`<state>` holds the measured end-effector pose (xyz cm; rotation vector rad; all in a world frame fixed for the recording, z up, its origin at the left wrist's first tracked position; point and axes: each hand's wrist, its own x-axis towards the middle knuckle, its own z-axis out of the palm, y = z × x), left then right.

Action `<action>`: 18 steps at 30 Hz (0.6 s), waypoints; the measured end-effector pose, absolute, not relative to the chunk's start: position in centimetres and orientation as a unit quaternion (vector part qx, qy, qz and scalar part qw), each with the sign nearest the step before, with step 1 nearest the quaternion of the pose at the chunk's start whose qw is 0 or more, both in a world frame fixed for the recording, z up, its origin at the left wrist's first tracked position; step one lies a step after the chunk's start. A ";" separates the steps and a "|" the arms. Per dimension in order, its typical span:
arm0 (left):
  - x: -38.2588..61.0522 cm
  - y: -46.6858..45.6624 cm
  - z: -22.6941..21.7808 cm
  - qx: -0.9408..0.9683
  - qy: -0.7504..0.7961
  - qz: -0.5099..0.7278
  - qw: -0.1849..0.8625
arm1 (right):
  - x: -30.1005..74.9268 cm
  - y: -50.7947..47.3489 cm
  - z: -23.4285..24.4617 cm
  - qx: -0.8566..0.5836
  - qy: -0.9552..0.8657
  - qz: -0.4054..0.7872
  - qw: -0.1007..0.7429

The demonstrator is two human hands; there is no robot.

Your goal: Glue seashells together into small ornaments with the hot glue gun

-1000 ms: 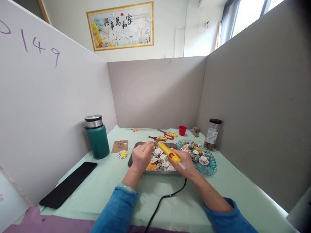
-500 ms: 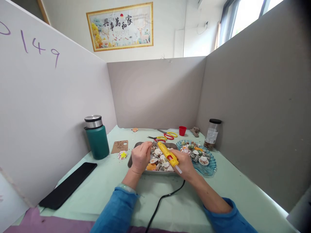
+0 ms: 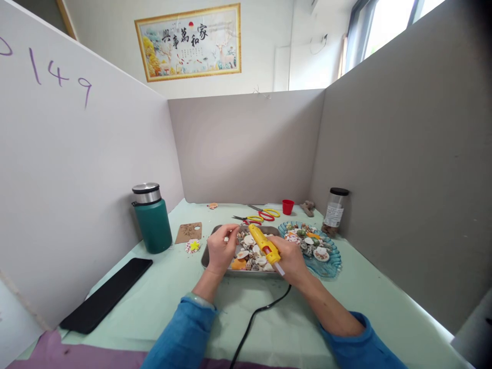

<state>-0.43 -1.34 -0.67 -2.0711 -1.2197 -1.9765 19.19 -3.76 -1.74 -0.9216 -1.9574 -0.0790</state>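
I see a black cord crossing a mint-green table cover to a yellow glue gun, gripped in the right hand, nozzle toward 11 o'clock. The left hand pinches a small pale piece over a metal tray of shells. A blue plate sits just beside the tray at 3 o'clock, a black phone at 8, a green flask at 10. Beyond lie scissors and a red cup. Grey partitions enclose the table; a framed picture hangs behind.
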 end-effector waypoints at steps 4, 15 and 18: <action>-0.4 -1.4 -0.5 -0.644 -0.403 -0.649 -0.040 | 19.0 -4.0 -1.8 -0.363 -0.813 -0.033 0.454; -0.2 -0.6 -0.9 -0.598 -0.388 -0.668 -0.213 | 19.0 -4.0 -1.7 -0.366 -0.804 -0.040 0.468; -0.2 -0.7 -0.8 -0.595 -0.386 -0.666 -0.229 | 18.8 -4.1 -1.7 -0.354 -0.817 -0.039 0.454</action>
